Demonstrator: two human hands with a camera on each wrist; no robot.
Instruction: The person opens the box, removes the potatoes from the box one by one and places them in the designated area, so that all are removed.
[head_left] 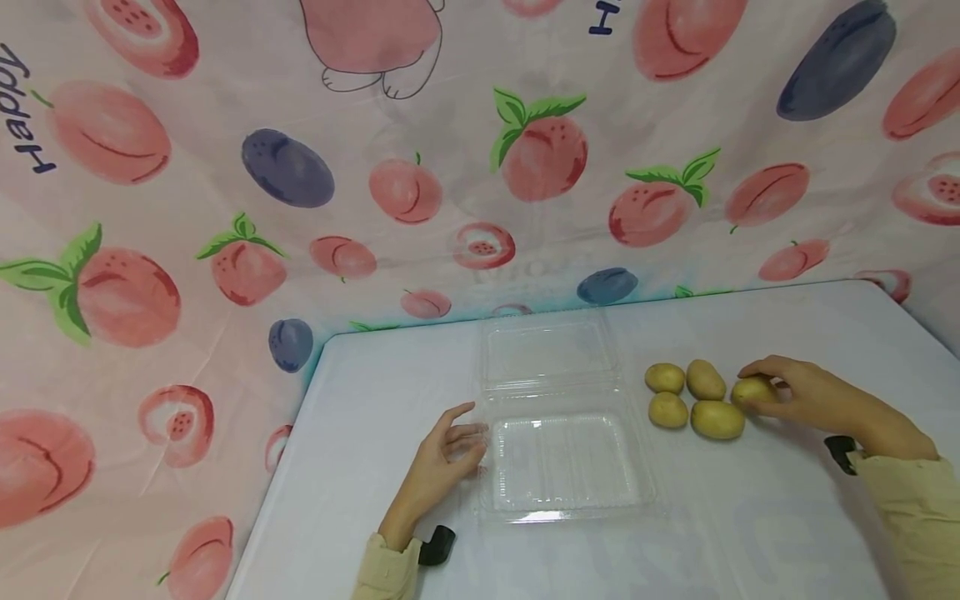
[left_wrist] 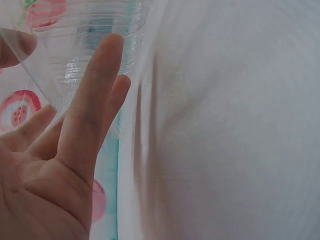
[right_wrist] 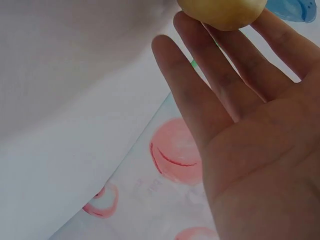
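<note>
My right hand (head_left: 817, 397) holds a small yellow potato (head_left: 755, 392) between thumb and fingers, at the right end of a group of potatoes. In the right wrist view, the fingertips lie against the underside of that potato (right_wrist: 225, 12), which is cut off by the top edge. Several more potatoes (head_left: 717, 420) lie close together just left of this hand. A clear plastic clamshell box (head_left: 645, 492) lies with its lid (head_left: 551, 350) folded back. At its left edge is my left hand (head_left: 438, 462), fingers loosely extended, fingertips right at the rim (left_wrist: 42, 92).
The box and potatoes rest on a white-covered table (head_left: 375, 392). Behind and to the left hangs a pink cloth (head_left: 420, 117) printed with fruit, meeting the table's back edge. A black wrist device (head_left: 437, 546) sits by the left sleeve, another (head_left: 842, 452) by the right.
</note>
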